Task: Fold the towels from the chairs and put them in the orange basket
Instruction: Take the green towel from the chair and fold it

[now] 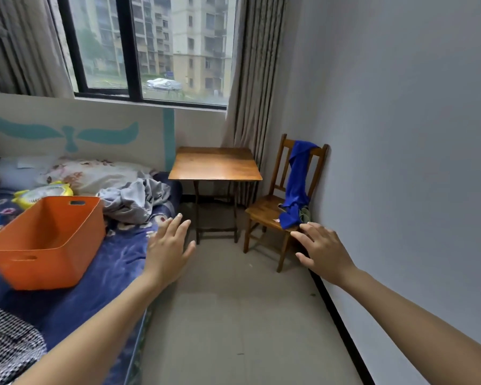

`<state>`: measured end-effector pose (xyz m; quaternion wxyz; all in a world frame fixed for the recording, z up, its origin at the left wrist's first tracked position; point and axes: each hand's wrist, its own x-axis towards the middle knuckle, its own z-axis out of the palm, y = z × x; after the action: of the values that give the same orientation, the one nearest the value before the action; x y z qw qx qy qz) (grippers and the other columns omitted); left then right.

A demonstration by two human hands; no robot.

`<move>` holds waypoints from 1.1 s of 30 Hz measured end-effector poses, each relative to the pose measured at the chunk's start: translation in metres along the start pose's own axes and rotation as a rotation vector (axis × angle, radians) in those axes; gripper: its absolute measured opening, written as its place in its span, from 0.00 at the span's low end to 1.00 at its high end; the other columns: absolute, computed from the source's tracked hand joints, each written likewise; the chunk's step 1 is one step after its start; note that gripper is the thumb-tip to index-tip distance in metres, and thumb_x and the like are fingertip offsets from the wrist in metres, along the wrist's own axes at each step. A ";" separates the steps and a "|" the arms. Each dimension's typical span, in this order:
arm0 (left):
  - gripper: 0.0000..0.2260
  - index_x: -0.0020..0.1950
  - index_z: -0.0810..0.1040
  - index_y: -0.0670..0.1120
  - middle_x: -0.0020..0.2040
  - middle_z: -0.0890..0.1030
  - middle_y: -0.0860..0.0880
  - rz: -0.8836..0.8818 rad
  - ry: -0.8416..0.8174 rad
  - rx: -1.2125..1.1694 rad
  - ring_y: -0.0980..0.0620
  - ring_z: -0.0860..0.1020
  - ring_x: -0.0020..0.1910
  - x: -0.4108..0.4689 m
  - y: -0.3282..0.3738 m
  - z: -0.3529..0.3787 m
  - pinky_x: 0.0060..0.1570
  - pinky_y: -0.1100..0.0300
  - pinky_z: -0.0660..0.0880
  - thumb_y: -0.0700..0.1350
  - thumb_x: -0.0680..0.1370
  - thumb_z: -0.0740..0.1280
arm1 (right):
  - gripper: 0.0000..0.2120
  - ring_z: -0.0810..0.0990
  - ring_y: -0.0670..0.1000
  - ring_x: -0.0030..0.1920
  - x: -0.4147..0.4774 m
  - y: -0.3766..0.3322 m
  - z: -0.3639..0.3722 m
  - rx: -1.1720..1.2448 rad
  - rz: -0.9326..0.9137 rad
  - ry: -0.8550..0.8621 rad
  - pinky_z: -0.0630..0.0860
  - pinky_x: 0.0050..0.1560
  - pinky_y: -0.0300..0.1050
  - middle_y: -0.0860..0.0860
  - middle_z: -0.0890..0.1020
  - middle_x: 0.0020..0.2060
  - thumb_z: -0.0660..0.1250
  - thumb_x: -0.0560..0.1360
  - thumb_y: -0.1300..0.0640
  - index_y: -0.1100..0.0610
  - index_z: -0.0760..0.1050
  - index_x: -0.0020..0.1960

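Limp blue towel over slatted wooden chair, boxy orange basket apart.

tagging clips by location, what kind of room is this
Most likely a bedroom in a flat: a bed with a blue sheet and pillow, a curtained window facing apartment blocks, and a wooden chair draped with a blue towel.

Soft, even daylight enters through the window at upper left. Shadows are faint. Wide-angle distortion bends lines near the frame edges. Slight overall softness; no glare.
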<state>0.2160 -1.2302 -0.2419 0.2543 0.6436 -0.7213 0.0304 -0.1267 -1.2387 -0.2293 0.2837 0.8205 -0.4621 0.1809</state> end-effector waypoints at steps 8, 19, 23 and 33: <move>0.23 0.56 0.79 0.38 0.57 0.80 0.38 0.141 -0.162 -0.066 0.36 0.79 0.54 0.115 0.007 0.082 0.44 0.43 0.78 0.51 0.70 0.61 | 0.34 0.84 0.57 0.43 0.031 0.056 0.063 -0.027 0.089 -0.022 0.79 0.36 0.48 0.57 0.83 0.45 0.83 0.52 0.55 0.54 0.71 0.54; 0.23 0.73 0.63 0.45 0.75 0.61 0.48 0.169 -0.154 -0.216 0.48 0.55 0.75 0.283 0.106 0.210 0.70 0.52 0.57 0.49 0.80 0.59 | 0.26 0.83 0.58 0.44 0.056 0.212 0.180 -0.040 0.244 -0.117 0.80 0.37 0.49 0.58 0.82 0.46 0.82 0.56 0.56 0.59 0.79 0.52; 0.22 0.73 0.63 0.45 0.75 0.62 0.48 0.167 -0.160 -0.213 0.48 0.55 0.75 0.337 0.127 0.238 0.70 0.51 0.56 0.49 0.80 0.59 | 0.24 0.83 0.57 0.44 0.084 0.258 0.220 -0.015 0.282 -0.159 0.80 0.37 0.48 0.57 0.83 0.46 0.80 0.58 0.54 0.59 0.80 0.52; 0.20 0.71 0.68 0.44 0.73 0.66 0.46 0.116 -0.276 -0.172 0.46 0.58 0.74 0.425 0.135 0.330 0.69 0.50 0.59 0.48 0.79 0.61 | 0.18 0.83 0.55 0.43 0.126 0.326 0.313 0.062 0.347 -0.366 0.79 0.37 0.46 0.53 0.82 0.44 0.65 0.64 0.48 0.56 0.81 0.50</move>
<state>-0.0378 -1.7183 -0.3179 0.2049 0.5747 -0.7852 -0.1055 -0.3321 -1.6536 -0.3031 0.1347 0.7563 -0.6340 0.0892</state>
